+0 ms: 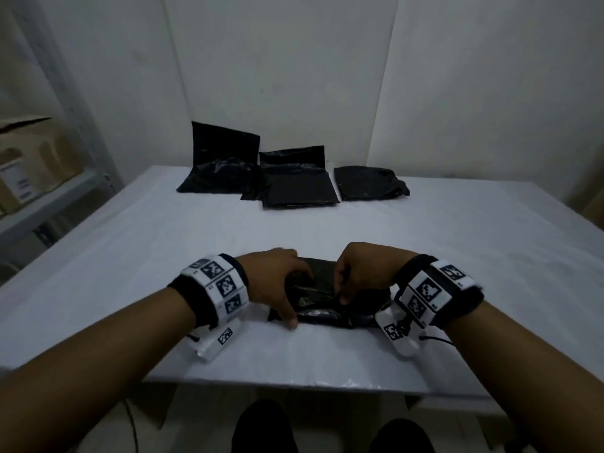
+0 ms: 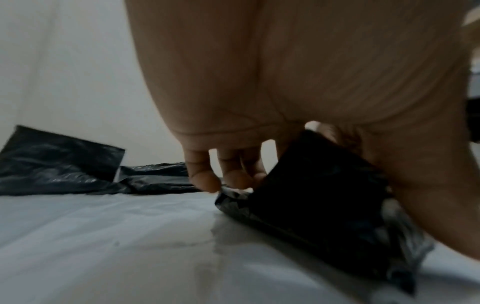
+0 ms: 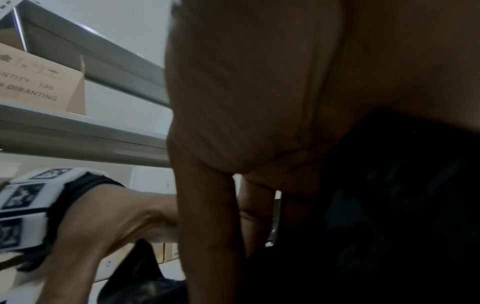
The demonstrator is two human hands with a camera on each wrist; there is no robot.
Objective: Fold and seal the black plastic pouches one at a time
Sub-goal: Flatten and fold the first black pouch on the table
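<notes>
Both hands on the black pouch [image 1: 322, 300] at the near edge of the white bench [image 1: 457, 230]; left hand [image 1: 277, 282] grips its left end, right hand [image 1: 362, 273] pinches the top fold; three more pouches [image 1: 294, 178] wait at the far edge.

Both forearms reach forward, wrists banded. The left hand [image 1: 277, 282] bends down with fingers curled. The right hand [image 1: 362, 273] arches knuckles-up, its fingertips seemingly pinching, though blurred.
</notes>
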